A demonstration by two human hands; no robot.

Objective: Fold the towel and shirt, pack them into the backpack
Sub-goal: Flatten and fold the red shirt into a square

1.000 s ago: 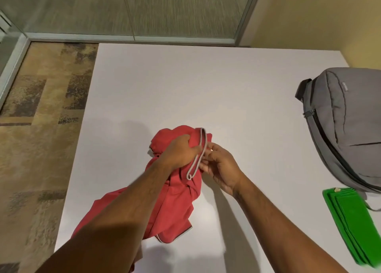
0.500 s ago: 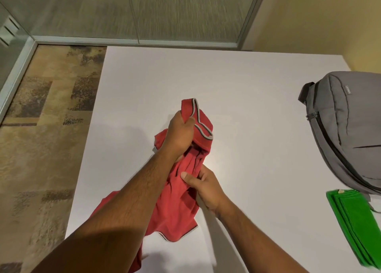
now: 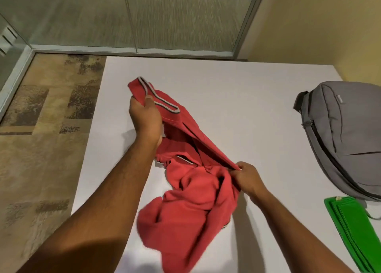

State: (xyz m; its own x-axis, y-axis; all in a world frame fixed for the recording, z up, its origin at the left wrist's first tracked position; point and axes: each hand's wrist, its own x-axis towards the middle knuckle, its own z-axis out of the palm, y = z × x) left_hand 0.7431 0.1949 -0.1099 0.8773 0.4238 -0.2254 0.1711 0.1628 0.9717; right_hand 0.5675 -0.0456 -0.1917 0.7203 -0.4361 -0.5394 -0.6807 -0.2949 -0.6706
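Note:
A crumpled red shirt (image 3: 191,192) with grey-and-dark trim lies on the white table (image 3: 237,99), partly lifted. My left hand (image 3: 145,118) grips its trimmed end and holds it up at the far left. My right hand (image 3: 246,178) pinches a fold of the shirt lower right, so the cloth is stretched taut between the two hands. A grey backpack (image 3: 346,136) lies at the table's right edge, zipped as far as I can see. A folded green towel (image 3: 354,231) lies flat just in front of the backpack.
The table's left edge drops to patterned carpet (image 3: 41,149). A glass partition (image 3: 134,16) runs behind the table, and a yellow wall (image 3: 319,25) stands at the back right.
My left hand has lifted the trimmed end up and to the left. My right hand has slid down and to the right along the shirt, pulling the cloth out between them.

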